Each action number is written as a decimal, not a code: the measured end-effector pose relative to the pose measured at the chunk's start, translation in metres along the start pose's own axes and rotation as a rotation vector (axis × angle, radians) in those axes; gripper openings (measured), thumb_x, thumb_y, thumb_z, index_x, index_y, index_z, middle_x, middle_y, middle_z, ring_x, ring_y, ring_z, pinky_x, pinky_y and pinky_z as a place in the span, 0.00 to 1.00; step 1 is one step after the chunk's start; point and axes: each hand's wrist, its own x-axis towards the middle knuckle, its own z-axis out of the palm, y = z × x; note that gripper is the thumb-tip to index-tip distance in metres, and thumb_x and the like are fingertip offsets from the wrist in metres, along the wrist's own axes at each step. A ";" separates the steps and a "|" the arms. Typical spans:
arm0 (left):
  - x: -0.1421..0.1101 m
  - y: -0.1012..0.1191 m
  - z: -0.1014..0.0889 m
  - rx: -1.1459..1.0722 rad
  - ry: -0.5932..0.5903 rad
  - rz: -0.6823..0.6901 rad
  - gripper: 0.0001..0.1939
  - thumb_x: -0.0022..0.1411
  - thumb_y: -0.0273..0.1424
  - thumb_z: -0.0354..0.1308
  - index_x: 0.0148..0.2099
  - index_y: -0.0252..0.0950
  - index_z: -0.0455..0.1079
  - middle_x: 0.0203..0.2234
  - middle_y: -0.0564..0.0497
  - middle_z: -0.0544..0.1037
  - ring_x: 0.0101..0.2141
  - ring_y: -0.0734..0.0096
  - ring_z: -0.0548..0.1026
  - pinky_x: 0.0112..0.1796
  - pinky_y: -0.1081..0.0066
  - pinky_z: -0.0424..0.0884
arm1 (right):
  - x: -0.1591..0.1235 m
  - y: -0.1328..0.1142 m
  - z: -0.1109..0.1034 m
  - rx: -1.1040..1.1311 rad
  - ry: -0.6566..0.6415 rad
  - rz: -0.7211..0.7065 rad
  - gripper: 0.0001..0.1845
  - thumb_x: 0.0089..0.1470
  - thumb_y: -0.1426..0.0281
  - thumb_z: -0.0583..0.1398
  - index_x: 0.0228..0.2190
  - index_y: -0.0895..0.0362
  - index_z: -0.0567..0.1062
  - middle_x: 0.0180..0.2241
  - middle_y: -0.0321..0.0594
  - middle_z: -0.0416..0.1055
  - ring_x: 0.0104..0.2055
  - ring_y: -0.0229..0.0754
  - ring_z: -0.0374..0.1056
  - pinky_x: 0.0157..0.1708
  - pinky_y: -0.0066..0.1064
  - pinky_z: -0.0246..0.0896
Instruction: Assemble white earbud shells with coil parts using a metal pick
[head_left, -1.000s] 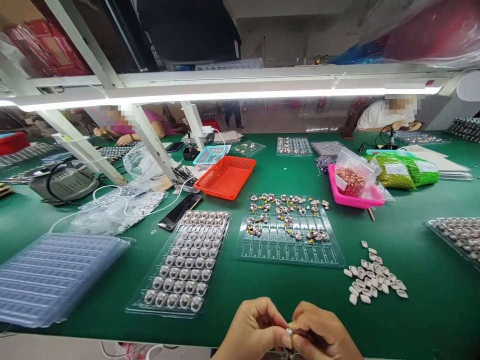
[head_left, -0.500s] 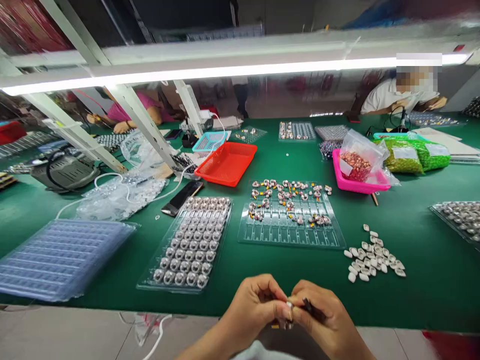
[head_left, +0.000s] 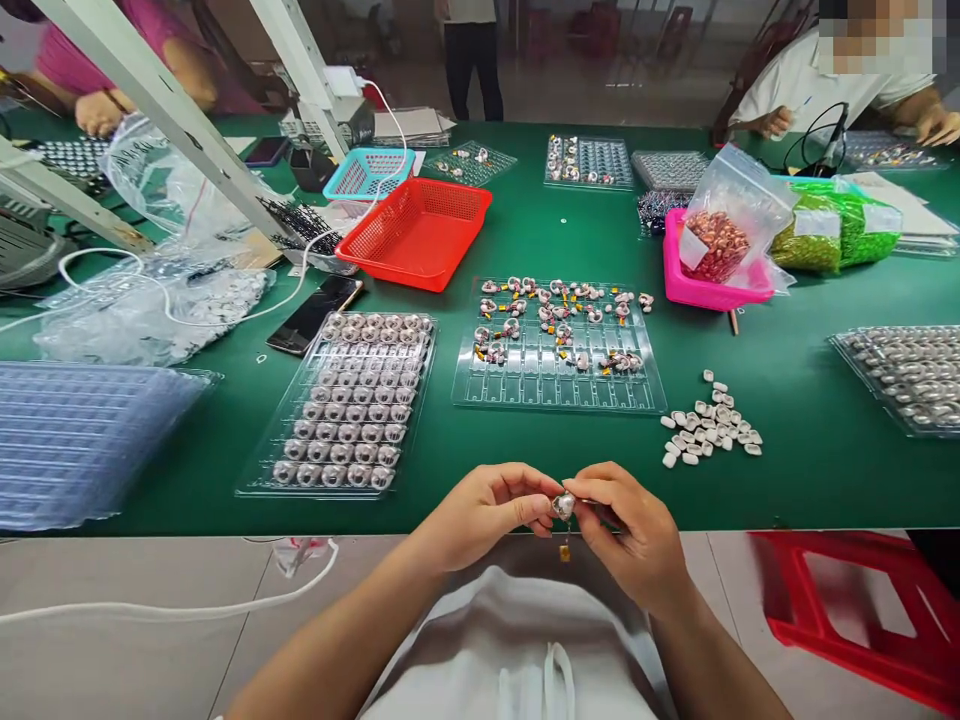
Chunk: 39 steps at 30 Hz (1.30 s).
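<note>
We hold a small, rounded, silvery piece (head_left: pixel 563 505) between the thumb and fingers of our left hand (head_left: pixel 480 520), at the near edge of the green desk (head_left: pixel 570 437). A tiny yellow tab (head_left: pixel 565 553) dangles below it. Our right hand (head_left: pixel 637 530) sits with fingers narrowed at the piece's other side; whether it grips anything, we cannot tell. Beyond lies a clear plastic tray (head_left: pixel 525 386).

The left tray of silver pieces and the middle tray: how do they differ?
The left tray holds silver pieces in neat rows; the middle tray holds small parts in loose clusters. The left tray's pieces run close to its near edge; the middle tray's parts stop well short. The middle tray shows yellow bits, the left tray none. Both look transparent.
</note>
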 end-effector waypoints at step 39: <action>0.002 0.001 0.011 0.660 0.268 0.409 0.10 0.62 0.29 0.56 0.42 0.34 0.77 0.34 0.49 0.81 0.36 0.76 0.78 0.41 0.76 0.73 | 0.007 -0.004 -0.005 0.191 -0.117 0.424 0.04 0.62 0.72 0.58 0.36 0.56 0.74 0.31 0.37 0.70 0.28 0.32 0.62 0.25 0.23 0.56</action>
